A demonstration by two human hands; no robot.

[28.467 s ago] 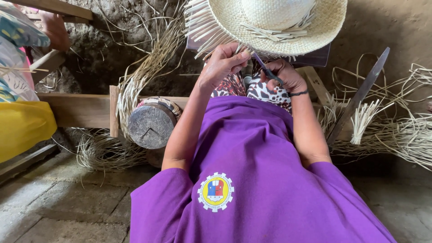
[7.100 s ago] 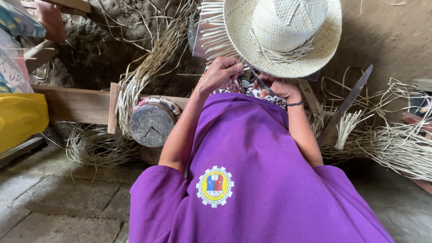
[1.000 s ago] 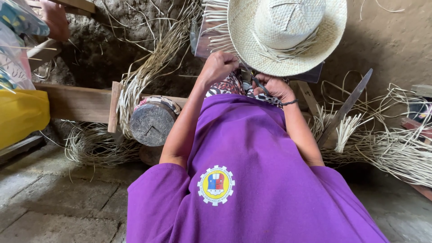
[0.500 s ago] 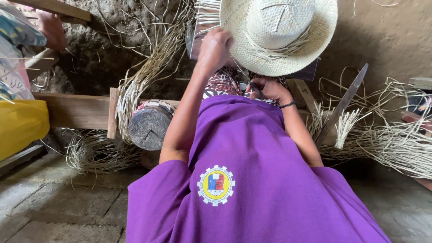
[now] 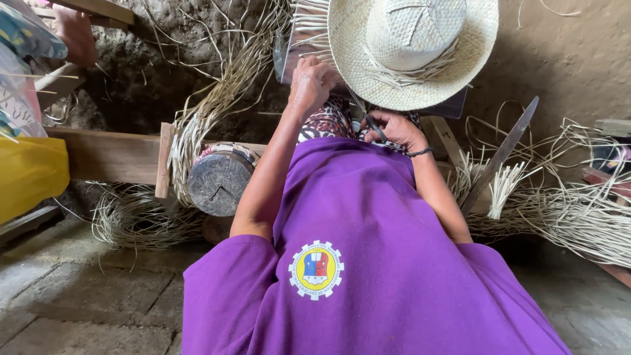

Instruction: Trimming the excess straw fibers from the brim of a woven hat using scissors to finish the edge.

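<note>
The wide-brimmed woven straw hat (image 5: 413, 49) sits crown-up at top centre w/ loose unwoven strands fringing its left edge, resting on a dark flat board (image 5: 453, 105) in front of the person.

The left hand (image 5: 312, 82) is at the hat's lower-left brim, knuckles toward the camera, fingers curled down onto the brim edge & the strands there; grip looks closed on the brim, though the fingertips themselves are hidden.

The right hand (image 5: 393, 128) is lower, just under the brim's near edge, close to the hat but whether it touches can't be told. Its grip is closed round a thin dark pointed tool (image 5: 365, 117) that angles up-left toward the brim. A dark band sits on that wrist.

So the hat lies above & beyond both hands: left hand on its rim, right hand just below it.

Round log stump (image 5: 220, 183) stands left of the left forearm, w/ a bundle of pale straw strips (image 5: 204, 125) draped over a wooden plank (image 5: 112, 154) behind it. A long metal blade (image 5: 499, 154) leans at right amid more straw. Yellow plastic container (image 5: 29, 174) far left.
</note>
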